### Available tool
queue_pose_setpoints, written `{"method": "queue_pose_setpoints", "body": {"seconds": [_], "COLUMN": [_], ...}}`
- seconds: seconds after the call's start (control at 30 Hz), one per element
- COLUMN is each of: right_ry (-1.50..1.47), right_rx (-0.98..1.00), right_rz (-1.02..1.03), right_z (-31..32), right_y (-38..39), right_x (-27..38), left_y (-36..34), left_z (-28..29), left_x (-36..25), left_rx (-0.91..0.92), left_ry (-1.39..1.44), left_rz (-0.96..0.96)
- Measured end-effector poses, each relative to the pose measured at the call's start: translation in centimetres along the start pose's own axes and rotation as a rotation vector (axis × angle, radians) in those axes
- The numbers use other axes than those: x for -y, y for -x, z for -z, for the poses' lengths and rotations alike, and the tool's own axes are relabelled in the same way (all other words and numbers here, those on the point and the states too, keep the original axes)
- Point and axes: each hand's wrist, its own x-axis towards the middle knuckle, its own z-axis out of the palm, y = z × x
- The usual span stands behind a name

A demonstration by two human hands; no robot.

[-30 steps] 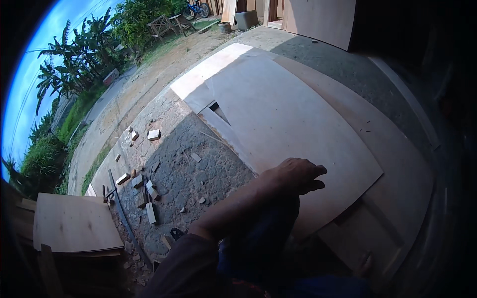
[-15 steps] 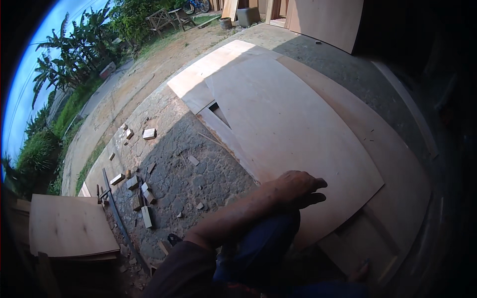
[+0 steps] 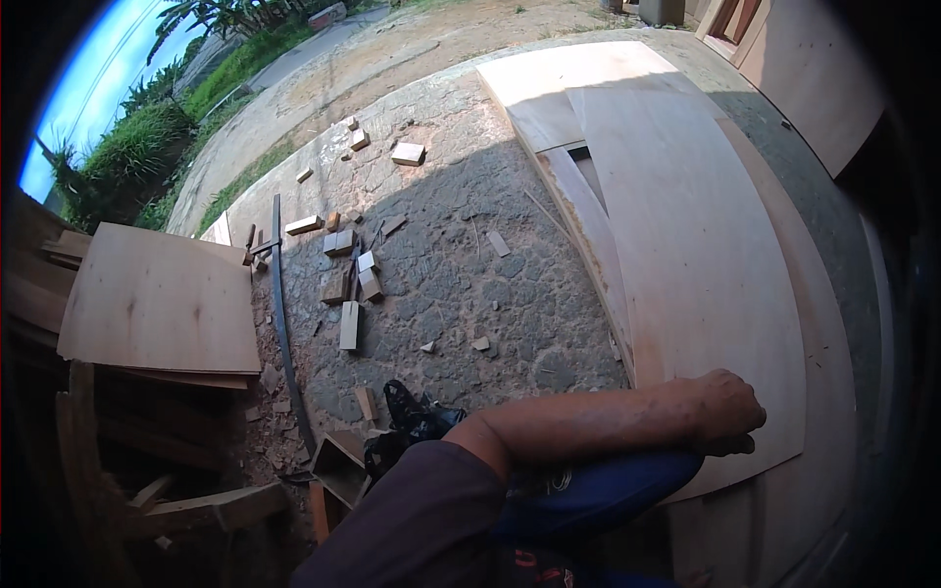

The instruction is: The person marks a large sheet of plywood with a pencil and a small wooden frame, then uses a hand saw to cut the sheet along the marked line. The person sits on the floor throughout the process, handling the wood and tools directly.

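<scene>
My left forearm lies across my blue-trousered knee (image 3: 588,495), and my left hand (image 3: 723,412) hangs past it, loosely bent and open, with nothing seen in it. Beneath the hand is a large pale plywood sheet (image 3: 686,255), lying over other sheets (image 3: 809,314) on the ground; a narrow dark gap shows at its left side. A small skin-coloured bit at the bottom edge may be my right hand (image 3: 698,577); it is too dark and cut off to tell its state.
Several wood offcuts (image 3: 348,323) and a long dark bar (image 3: 279,314) lie on rough concrete (image 3: 529,304). At left are stacked plywood pieces (image 3: 157,304) and timber (image 3: 225,505). A crumpled black thing (image 3: 412,412) lies beside my leg. Panels (image 3: 814,88) stand at the back right.
My view has swung left and down, so boards and offcuts appear farther right and higher. My left forearm stays on my knee. The right hand has slid almost out of the picture.
</scene>
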Motion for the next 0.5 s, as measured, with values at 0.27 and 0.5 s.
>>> {"method": "queue_pose_setpoints", "body": {"seconds": [0.27, 0.5], "right_ry": [-0.676, -0.643], "right_rx": [0.394, -0.051], "right_rz": [-0.434, -0.354], "right_z": [7.3, 10.0], "right_y": [1.0, 2.5], "right_x": [4.5, -0.3], "left_y": [1.5, -0.9], "left_z": [1.1, 0.6], "left_x": [-0.4, -1.9], "left_rx": [-0.087, 0.059], "left_ry": [0.046, -0.080], "left_rz": [0.044, 0.224]}}
